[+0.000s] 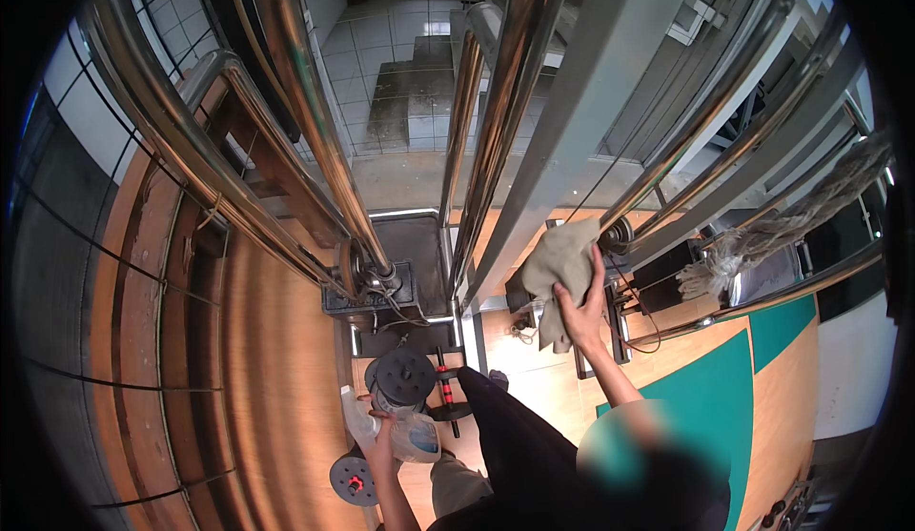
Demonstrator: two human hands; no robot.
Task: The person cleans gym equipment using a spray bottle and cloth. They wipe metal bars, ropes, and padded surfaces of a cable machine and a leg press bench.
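My right hand (584, 314) holds a crumpled beige cloth (561, 263), spread beside the low end of a chrome guide rod (668, 152) and next to a grey upright post (565, 109). Lower left, my left hand (379, 434) is closed around a clear plastic spray bottle (417, 438), with its pale nozzle end (357, 411) pointing up and left. The bottle is close to stacked black weight plates (406, 375) on the floor.
A black and red dumbbell (447, 391) lies by the plates; another dumbbell (352, 479) lies below the bottle. Chrome tubes of a cable machine rise ahead from a black weight block (372, 291). A frayed rope (793, 209) hangs at right, over a green mat (697, 402).
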